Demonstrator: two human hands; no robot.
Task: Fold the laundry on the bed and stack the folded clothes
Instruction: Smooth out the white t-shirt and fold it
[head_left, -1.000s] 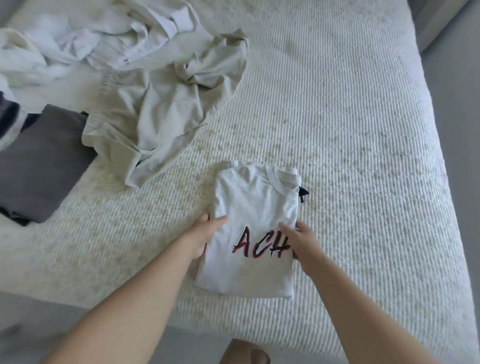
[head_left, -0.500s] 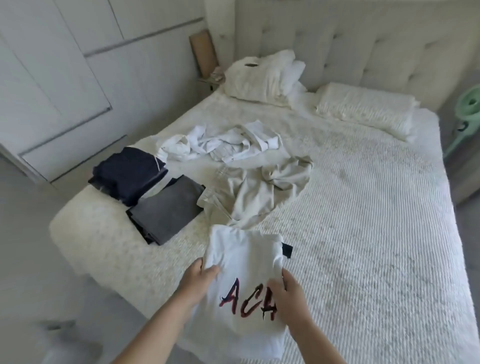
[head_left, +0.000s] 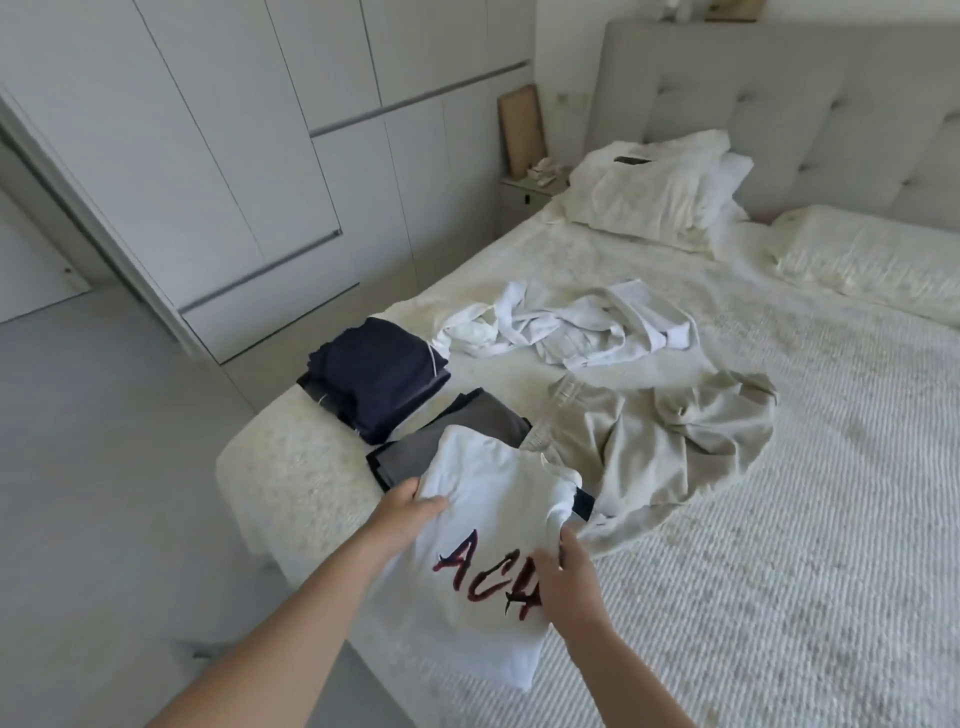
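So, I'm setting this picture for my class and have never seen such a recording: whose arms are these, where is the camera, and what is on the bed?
No machine here: a person wears one wide-angle camera on the head, looking down at their own bare arms. The left hand and right hand grip a folded white T-shirt with red lettering by its sides, lifted above the white textured bed. On the bed lie a folded navy pile, a folded grey pile, a crumpled beige garment and a crumpled white garment, with pillows by the headboard.
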